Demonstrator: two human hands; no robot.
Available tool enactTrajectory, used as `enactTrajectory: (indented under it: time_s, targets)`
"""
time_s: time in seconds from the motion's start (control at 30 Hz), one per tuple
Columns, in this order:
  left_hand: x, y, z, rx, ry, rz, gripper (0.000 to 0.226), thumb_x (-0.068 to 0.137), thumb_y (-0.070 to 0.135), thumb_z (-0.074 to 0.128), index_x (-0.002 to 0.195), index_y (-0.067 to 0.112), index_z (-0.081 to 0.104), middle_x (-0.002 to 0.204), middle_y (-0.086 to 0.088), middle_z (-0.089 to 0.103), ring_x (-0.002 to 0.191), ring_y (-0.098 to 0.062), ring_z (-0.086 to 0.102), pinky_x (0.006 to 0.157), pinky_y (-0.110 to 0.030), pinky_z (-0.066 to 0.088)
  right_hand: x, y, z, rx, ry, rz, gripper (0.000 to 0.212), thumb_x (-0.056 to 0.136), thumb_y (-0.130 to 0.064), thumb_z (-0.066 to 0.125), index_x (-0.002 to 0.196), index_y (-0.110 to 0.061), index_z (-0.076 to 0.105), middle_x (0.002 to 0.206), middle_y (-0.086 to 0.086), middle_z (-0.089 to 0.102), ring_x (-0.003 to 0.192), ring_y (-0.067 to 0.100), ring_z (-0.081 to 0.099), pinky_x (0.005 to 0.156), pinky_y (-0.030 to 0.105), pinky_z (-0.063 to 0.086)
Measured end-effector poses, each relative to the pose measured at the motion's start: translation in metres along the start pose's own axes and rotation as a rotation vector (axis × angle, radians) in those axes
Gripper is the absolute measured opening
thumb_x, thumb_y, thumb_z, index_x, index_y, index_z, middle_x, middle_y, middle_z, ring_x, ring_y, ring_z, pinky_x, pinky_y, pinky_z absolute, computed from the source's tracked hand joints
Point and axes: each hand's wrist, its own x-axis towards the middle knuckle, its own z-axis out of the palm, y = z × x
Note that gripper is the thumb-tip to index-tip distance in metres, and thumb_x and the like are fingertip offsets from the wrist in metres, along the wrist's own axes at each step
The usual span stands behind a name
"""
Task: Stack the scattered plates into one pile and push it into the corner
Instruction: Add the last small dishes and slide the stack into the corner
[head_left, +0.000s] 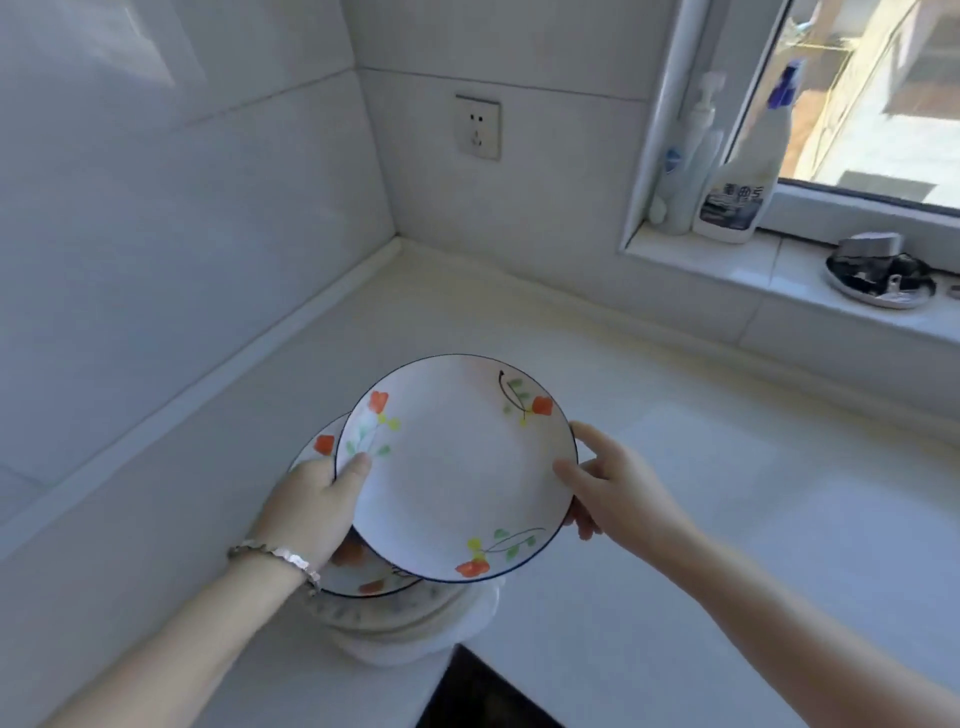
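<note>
A round white ceramic plate with red painted flowers and a thin dark rim (457, 467) is being held above the pile by both hands, tilted slightly and not yet seated. The left hand (317, 499) is closed on the plate's left edge, thumb on the upper face. The right hand (602, 483) is gripping the right edge, thumb on top and fingers underneath. A silver bracelet (275, 558) is being worn on the left wrist.

Directly below, a pile of stacked plates (405, 618) is resting on the pale white bench (675, 519), near its front edge. Its top plate is carrying the same flower pattern (324, 444), and plainer white pieces are lying beneath.

Stacking is judged to be nearly done: no loose plates are being seen elsewhere on the bench, though parts of it lie out of view. Lowering the held plate onto the pile is being left to do, and then the push into the corner (397, 241) where the tiled walls meet, which is lying well apart from the pile.

Counted: one plate in the hands; at least three pieces in the pile, the exact number not being tellable; two hands; one wall socket (478, 126); two bottles (740, 171) and one metal dish (880, 278) on the window sill.
</note>
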Motion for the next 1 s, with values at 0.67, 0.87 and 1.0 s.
enactTrajectory:
  time_s: [0.67, 0.87, 1.0]
  targets:
    - [0.027, -0.071, -0.024, 0.583, -0.054, -0.166, 0.052, 0.091, 0.051, 0.037, 0.053, 0.017, 0.032, 0.051, 0.000, 0.036, 0.048, -0.019, 0.036, 0.046, -0.023, 0.022, 0.042, -0.005, 0.079, -0.578, -0.025, -0.037, 0.027, 0.088, -0.022, 0.038, 0.111, -0.018, 0.052, 0.064, 0.002, 0.051, 0.065, 0.027, 0.050, 0.047, 0.026, 0.030]
    - [0.020, -0.095, -0.014, 0.038, -0.009, -0.321, 0.060, 0.064, 0.070, 0.051, 0.090, 0.016, 0.050, 0.086, -0.001, 0.060, 0.084, -0.023, 0.059, 0.064, -0.029, 0.040, 0.035, 0.014, 0.077, -0.014, 0.059, 0.050, 0.053, 0.080, -0.043, 0.062, 0.128, -0.022, 0.053, 0.092, -0.002, 0.057, 0.084, 0.013, 0.055, 0.072, 0.022, 0.041]
    - [0.022, -0.133, 0.006, -0.768, -0.064, -0.665, 0.086, 0.066, 0.077, 0.046, 0.134, 0.024, 0.042, 0.136, -0.005, 0.048, 0.127, -0.027, 0.044, 0.090, -0.044, 0.039, 0.044, 0.058, 0.077, 0.559, -0.053, 0.461, 0.109, 0.052, -0.082, 0.056, 0.142, -0.024, 0.032, 0.141, 0.007, 0.039, 0.129, 0.025, 0.039, 0.107, 0.042, 0.033]
